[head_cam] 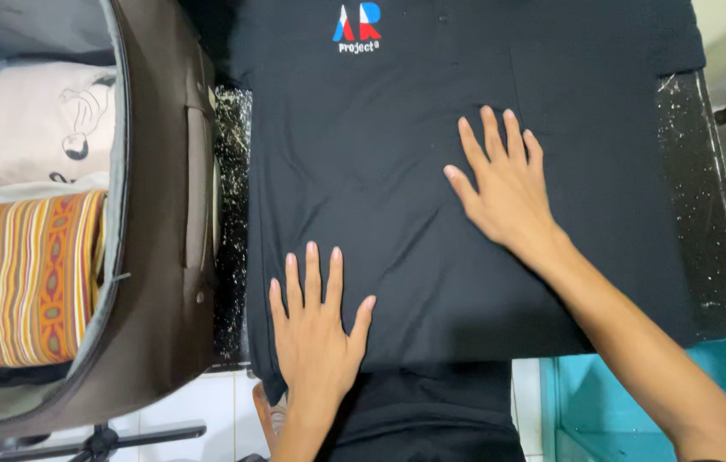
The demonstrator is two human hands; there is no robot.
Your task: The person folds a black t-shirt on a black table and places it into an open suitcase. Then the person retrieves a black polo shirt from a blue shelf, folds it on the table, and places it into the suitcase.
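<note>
Head view, looking straight down: a black shirt [466, 171] lies spread flat over a dark speckled tabletop [705, 205], collar end away from the person, hem end toward them and hanging off the near edge; so its long axis runs away from the body, and a small red, white and blue emblem [356, 24] sits near the far end, left of centre.

Both hands are on the cloth, palms down; the left hand [316, 334] presses near the hem on the left half, fingers [312, 274] spread apart and pointing away, gripping nothing; the right hand [504, 188] lies farther up, around the middle of the shirt and right of centre, fingers [491, 137] also splayed, flat on the fabric, pinching nothing.

So the left hand is the nearer one to the hem and the left side seam; the right hand is the nearer one to the chest and the far sleeve; most of the cloth lies beyond and between the two sets of fingers, with a few soft creases running between them.

To the left, just beside the tabletop, an open brown suitcase [162, 257] holds a folded orange striped cloth [25, 282] and, beyond it, a folded cream garment [38, 120]; at lower right, a turquoise surface [637, 402] and pale floor tiles [209, 411] show below the edge.
</note>
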